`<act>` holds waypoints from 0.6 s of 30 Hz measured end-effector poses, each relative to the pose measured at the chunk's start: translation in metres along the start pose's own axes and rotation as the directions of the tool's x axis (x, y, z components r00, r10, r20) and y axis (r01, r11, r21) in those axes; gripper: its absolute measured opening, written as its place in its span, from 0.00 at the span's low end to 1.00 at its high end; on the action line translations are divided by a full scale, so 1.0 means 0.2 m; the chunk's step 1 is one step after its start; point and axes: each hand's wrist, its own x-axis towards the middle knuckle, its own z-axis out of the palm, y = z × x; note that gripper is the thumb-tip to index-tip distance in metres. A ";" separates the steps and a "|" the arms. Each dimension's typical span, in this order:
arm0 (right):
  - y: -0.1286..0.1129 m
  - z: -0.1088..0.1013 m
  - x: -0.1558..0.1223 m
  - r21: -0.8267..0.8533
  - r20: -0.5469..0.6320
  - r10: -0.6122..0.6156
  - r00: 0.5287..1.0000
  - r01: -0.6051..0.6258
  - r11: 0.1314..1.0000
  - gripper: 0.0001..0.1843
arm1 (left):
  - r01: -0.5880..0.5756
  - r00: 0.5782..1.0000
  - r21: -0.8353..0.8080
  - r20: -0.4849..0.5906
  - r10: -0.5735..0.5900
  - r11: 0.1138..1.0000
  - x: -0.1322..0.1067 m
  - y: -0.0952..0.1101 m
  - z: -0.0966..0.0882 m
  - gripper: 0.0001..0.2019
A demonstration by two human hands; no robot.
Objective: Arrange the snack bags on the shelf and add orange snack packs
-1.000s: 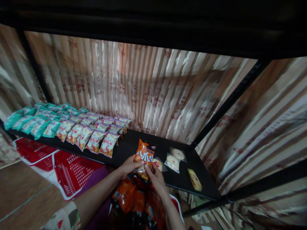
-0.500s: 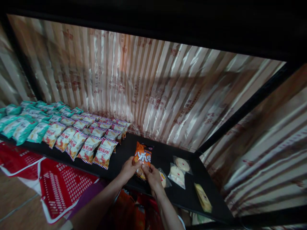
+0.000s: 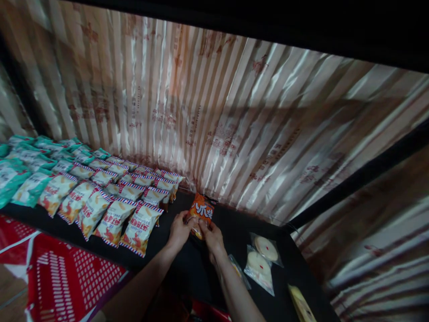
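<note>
Both my hands grip one orange snack bag [image 3: 202, 211] by its lower edge, far back on the black shelf [image 3: 187, 264], close to the striped curtain. My left hand [image 3: 178, 230] pinches the bag's lower left corner. Its lower right corner is pinched by my right hand [image 3: 212, 238]. The bag stands tilted, just right of the rows of white-and-red snack bags [image 3: 115, 210].
Teal snack bags [image 3: 23, 165] fill the shelf's left end. Clear packets of round white cakes [image 3: 262, 259] and a yellow packet [image 3: 301, 306] lie at the right. A shiny striped curtain [image 3: 214, 116] backs the shelf. A red printed sheet [image 3: 60, 277] lies below the shelf's front edge.
Both hands have carried the orange bag from the shelf's front edge toward the back of the shelf. The view has moved closer and to the right.
</note>
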 end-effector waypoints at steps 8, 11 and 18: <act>0.01 0.10 0.20 0.026 0.079 0.016 0.997 -0.018 1.000 0.25 | -0.018 0.998 0.109 -0.050 0.023 0.994 0.18 -0.01 -0.01 0.17; 0.01 0.15 0.26 -0.013 0.039 0.020 0.999 -0.020 1.000 0.22 | 0.018 0.996 0.184 -0.084 -0.002 0.983 0.19 0.02 -0.02 0.18; 0.03 0.23 0.37 -0.164 -0.037 -0.038 0.999 0.032 0.986 0.19 | -0.090 0.992 0.421 -0.041 0.118 0.903 0.16 0.05 0.04 0.25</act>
